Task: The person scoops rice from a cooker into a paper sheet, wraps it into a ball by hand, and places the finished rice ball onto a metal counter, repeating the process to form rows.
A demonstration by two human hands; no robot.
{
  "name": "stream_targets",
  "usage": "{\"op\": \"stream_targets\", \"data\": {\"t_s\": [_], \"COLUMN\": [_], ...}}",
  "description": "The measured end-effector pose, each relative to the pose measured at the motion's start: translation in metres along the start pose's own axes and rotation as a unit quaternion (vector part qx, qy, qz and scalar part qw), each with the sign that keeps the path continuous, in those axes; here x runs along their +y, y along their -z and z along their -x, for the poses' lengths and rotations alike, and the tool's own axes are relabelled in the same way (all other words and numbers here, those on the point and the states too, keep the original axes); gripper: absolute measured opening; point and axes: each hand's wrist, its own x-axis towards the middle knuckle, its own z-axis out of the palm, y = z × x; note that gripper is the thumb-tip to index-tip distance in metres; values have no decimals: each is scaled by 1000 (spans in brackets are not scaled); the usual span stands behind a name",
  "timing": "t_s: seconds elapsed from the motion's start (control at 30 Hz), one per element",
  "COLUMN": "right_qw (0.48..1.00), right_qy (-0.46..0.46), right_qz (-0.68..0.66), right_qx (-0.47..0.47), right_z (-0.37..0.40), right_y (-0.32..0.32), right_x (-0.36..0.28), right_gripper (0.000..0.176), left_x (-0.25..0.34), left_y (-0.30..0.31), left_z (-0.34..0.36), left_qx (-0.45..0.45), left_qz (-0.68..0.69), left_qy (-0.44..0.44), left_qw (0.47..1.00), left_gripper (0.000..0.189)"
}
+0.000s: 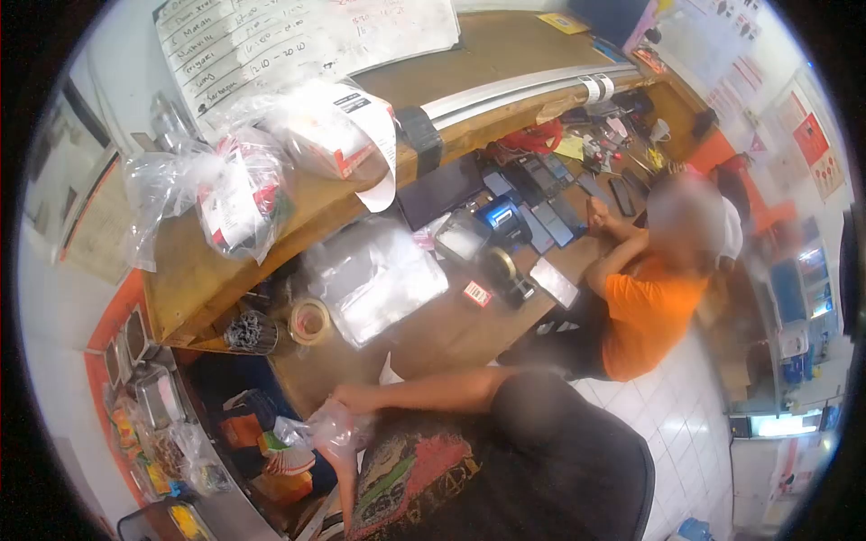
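My two hands meet low in the view over a small clear plastic bag (327,431). My right hand (350,398) comes in along a bare forearm from the right and grips the bag's top. My left hand (341,458) comes up from below, beside a patterned cloth (410,482), and holds the bag's lower part. What is in the bag is too blurred to tell. Under my hands is an open shelf with coloured packets (271,460).
A wooden counter (433,334) carries a stack of clear bags (379,275), a tape roll (309,321), a tape dispenser (505,270) and a dark screen (442,189). Bagged parcels (239,194) sit on the raised ledge. A person in an orange shirt (645,311) sits at the right.
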Motion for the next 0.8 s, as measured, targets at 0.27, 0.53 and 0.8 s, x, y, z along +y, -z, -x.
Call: {"op": "stream_targets", "data": {"t_s": [0.27,0.53,0.8], "right_qw": [997,988,979], "right_qy": [-48,-100,-141], "right_qz": [-48,32,45], "right_qx": [21,109,142], "right_z": [32,28,18], "right_y": [13,-7,-17], "right_x": [-58,-21,-14], "right_gripper": [27,30,27], "left_x": [-18,-49,-60], "left_y": [13,32,30], "left_z": [5,29,31], "left_qx": [11,-93,-160], "left_qz": [164,31,-137], "left_qy": [332,236,-153], "left_qw": [929,967,966], "left_gripper": [40,18,21]}}
